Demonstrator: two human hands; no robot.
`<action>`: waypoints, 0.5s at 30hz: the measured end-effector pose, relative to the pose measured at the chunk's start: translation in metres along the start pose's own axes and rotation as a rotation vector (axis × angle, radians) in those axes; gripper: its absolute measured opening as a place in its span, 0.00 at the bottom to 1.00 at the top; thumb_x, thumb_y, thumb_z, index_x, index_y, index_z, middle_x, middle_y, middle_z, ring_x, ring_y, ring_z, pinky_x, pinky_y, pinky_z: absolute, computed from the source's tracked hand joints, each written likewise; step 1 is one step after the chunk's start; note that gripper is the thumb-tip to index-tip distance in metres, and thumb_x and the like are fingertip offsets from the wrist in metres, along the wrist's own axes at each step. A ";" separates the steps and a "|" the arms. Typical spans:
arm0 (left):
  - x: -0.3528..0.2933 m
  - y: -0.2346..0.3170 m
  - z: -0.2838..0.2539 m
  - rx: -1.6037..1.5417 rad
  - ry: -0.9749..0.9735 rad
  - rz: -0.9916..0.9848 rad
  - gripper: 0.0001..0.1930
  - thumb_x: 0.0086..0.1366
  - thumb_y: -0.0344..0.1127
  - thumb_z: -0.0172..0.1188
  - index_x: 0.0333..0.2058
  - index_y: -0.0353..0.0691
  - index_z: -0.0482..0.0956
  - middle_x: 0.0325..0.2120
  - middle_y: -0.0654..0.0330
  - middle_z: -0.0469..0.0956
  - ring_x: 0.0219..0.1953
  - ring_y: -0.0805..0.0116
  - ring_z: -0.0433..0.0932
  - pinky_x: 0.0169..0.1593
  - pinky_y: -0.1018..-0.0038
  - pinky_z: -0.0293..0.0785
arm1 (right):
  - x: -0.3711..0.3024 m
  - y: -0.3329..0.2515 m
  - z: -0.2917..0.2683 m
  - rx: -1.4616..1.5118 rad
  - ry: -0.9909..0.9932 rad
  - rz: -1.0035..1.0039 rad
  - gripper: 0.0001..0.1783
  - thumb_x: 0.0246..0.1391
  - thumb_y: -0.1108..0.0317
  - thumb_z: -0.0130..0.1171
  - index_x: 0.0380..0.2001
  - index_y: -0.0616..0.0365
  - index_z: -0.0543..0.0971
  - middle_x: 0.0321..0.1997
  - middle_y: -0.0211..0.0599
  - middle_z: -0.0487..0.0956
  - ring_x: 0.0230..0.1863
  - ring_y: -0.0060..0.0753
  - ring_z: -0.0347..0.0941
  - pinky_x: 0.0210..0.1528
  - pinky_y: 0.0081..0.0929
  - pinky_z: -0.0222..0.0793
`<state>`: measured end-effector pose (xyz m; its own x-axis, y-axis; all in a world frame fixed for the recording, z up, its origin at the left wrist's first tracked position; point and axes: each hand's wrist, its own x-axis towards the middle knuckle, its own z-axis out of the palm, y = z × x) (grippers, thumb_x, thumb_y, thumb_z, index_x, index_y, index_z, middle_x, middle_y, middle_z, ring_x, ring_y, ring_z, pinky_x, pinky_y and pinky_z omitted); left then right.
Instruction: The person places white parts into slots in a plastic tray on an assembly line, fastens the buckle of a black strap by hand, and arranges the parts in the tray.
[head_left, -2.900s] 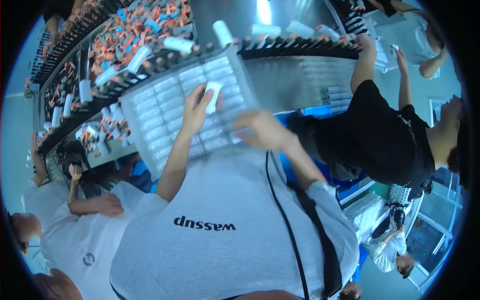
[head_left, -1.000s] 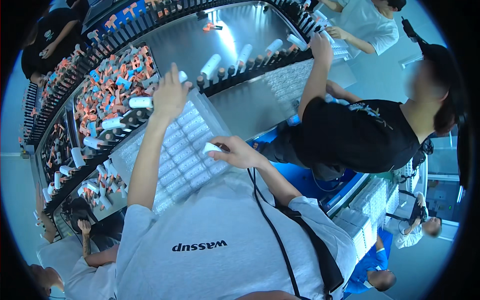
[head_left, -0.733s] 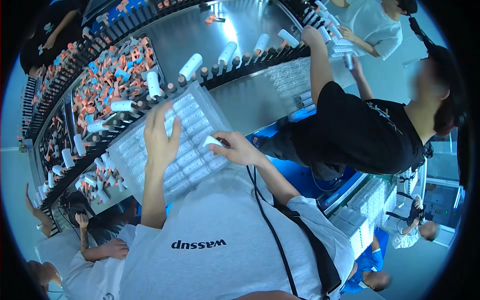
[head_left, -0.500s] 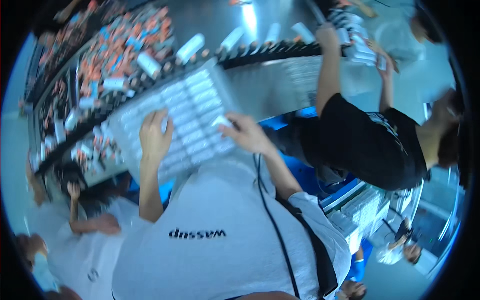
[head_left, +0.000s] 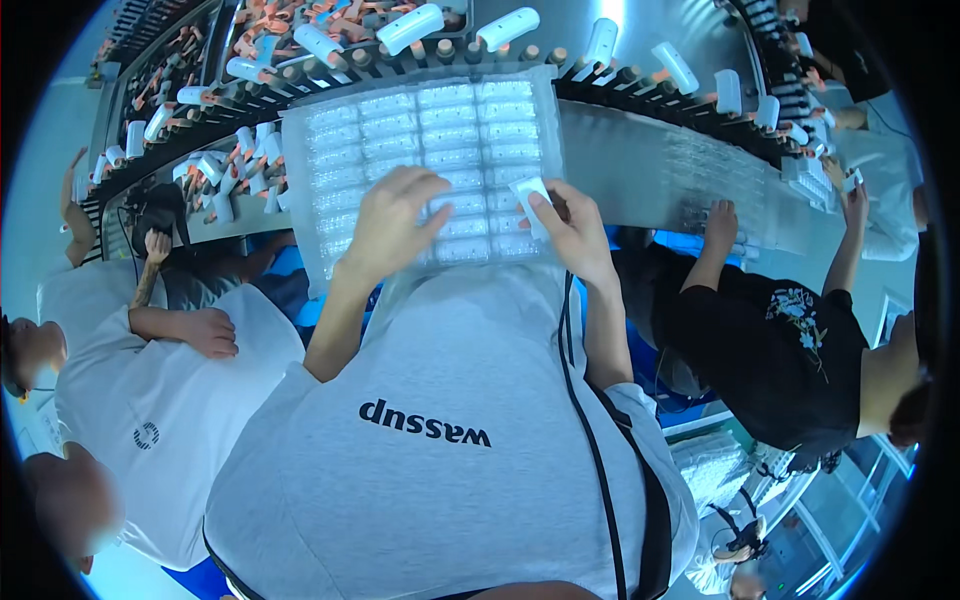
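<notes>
In front of me lies a clear plastic tray (head_left: 550,110) with rows of pockets that look filled with pale, shiny pieces. Over its lower middle is my left hand (head_left: 392,225), thumb and fingers apart, with nothing visible between them. My right hand (head_left: 577,230), at the tray's right edge, pinches a small white rectangular plastic piece (head_left: 532,205) between thumb and fingers. Part of the tray's lower pockets is hidden behind my left hand and shirt.
Beyond the tray runs a curved black conveyor (head_left: 440,60) with pegs, some carrying white casings (head_left: 410,28). Orange and grey parts (head_left: 290,30) fill a bin behind it. White casings with orange parts pile at left (head_left: 225,170). Co-workers sit on both sides, at left (head_left: 190,400) and right (head_left: 770,330).
My view has turned and steadied, so the tray now appears straighter and farther right. My left hand has shifted over the tray's lower middle; the white piece stays in my right hand.
</notes>
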<state>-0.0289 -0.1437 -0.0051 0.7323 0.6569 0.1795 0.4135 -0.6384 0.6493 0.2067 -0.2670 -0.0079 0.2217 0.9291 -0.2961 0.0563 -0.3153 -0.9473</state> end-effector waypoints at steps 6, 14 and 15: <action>-0.034 -0.082 -0.061 0.433 0.463 -0.503 0.22 0.64 0.38 0.63 0.53 0.32 0.75 0.49 0.43 0.77 0.53 0.44 0.75 0.57 0.58 0.70 | -0.011 0.023 -0.002 0.275 0.416 -0.185 0.15 0.72 0.64 0.49 0.51 0.66 0.75 0.41 0.30 0.80 0.40 0.16 0.74 0.43 0.18 0.70; -0.097 -0.133 -0.026 -0.398 0.301 -0.882 0.24 0.74 0.48 0.53 0.53 0.29 0.76 0.47 0.58 0.78 0.50 0.70 0.72 0.59 0.73 0.64 | -0.010 0.037 0.001 0.212 0.324 0.018 0.24 0.72 0.60 0.49 0.61 0.67 0.71 0.50 0.34 0.79 0.51 0.21 0.72 0.55 0.21 0.66; -0.095 -0.126 -0.019 -0.390 0.377 -0.878 0.23 0.75 0.47 0.52 0.52 0.30 0.77 0.44 0.60 0.78 0.49 0.72 0.72 0.58 0.73 0.64 | -0.013 0.039 0.004 0.227 0.316 0.004 0.24 0.71 0.62 0.50 0.62 0.67 0.70 0.51 0.35 0.79 0.53 0.22 0.72 0.57 0.22 0.65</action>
<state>-0.1604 -0.1183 -0.0897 0.0118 0.9548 -0.2971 0.4671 0.2574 0.8459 0.2021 -0.2904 -0.0413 0.5127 0.8113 -0.2810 -0.1542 -0.2349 -0.9597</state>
